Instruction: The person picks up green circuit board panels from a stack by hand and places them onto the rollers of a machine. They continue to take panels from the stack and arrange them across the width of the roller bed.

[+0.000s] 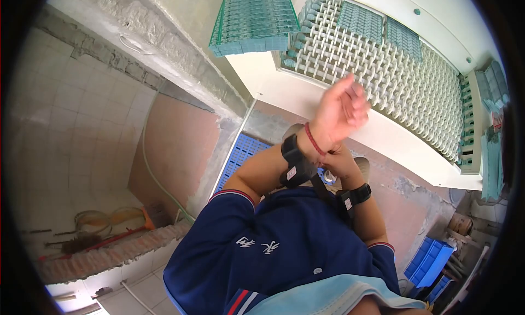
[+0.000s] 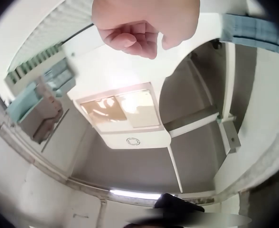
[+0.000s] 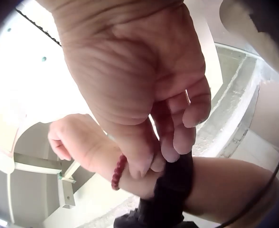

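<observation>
My left hand is raised in front of the machine, palm turned sideways, its fingers loosely curled around nothing. A red bead bracelet circles the left wrist, beside a black wrist strap that carries a small black camera. My right hand reaches across to the left wrist, where its thumb and fingertips pinch at the edge of that strap. In the left wrist view the left hand shows curled fingers with nothing between them. Another black strap sits on the right wrist.
A white machine with a bed of rollers stands ahead, bearing teal panels. A stack of green circuit boards rests on its left corner. More teal boards stand at right. Blue crates lie on the floor, lower right.
</observation>
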Action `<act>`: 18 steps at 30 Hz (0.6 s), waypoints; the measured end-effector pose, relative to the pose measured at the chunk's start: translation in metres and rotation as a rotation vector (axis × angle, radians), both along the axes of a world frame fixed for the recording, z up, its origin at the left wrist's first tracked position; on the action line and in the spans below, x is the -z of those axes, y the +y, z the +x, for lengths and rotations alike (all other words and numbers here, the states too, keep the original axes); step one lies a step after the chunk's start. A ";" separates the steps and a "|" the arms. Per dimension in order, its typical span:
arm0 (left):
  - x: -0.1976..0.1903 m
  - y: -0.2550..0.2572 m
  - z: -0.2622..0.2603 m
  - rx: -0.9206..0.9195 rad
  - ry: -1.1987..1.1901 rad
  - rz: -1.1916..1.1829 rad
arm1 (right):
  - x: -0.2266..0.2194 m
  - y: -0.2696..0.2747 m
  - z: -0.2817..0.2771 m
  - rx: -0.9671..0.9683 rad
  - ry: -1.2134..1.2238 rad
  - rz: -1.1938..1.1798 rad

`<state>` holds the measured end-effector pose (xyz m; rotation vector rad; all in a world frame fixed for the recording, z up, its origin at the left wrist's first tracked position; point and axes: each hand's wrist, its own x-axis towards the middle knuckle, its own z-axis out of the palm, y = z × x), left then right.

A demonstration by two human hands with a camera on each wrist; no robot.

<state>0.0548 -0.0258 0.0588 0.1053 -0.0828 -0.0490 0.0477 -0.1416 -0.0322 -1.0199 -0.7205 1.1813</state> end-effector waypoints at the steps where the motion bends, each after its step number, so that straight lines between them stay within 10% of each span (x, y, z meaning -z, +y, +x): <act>1: 0.001 -0.007 -0.003 0.067 -0.014 -0.011 | 0.001 0.000 -0.001 0.025 0.106 0.041; 4: 0.004 -0.020 -0.009 0.165 -0.097 -0.107 | -0.004 0.008 -0.010 0.350 -0.152 -0.032; 18: -0.005 -0.047 -0.019 0.276 -0.103 -0.171 | 0.003 0.029 -0.020 0.272 0.010 0.037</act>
